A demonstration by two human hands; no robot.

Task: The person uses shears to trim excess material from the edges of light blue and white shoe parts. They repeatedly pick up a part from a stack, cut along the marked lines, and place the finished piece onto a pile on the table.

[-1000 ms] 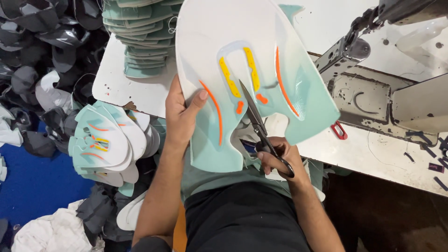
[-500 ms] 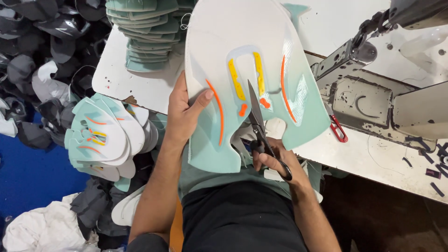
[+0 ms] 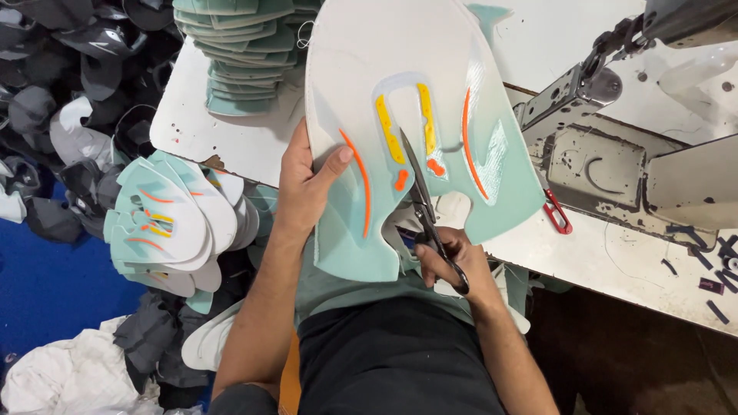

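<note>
My left hand (image 3: 306, 187) grips the left edge of a large mint-green and white shoe upper piece (image 3: 407, 69) with orange and yellow stripes, holding it up over the table edge. My right hand (image 3: 453, 261) holds black scissors (image 3: 421, 201) by the handles. Their blades point up into the U-shaped opening in the middle of the piece, between the yellow stripes.
A stack of mint-green pieces (image 3: 238, 54) sits on the white table (image 3: 207, 131) at the upper left. Another pile of finished striped pieces (image 3: 165, 223) rests at my left. A sewing machine (image 3: 646, 146) occupies the right. Dark grey pieces (image 3: 54, 77) are heaped on the floor.
The scissors have slid a little further up into the opening of the piece. My left hand keeps the same grip on its edge.
</note>
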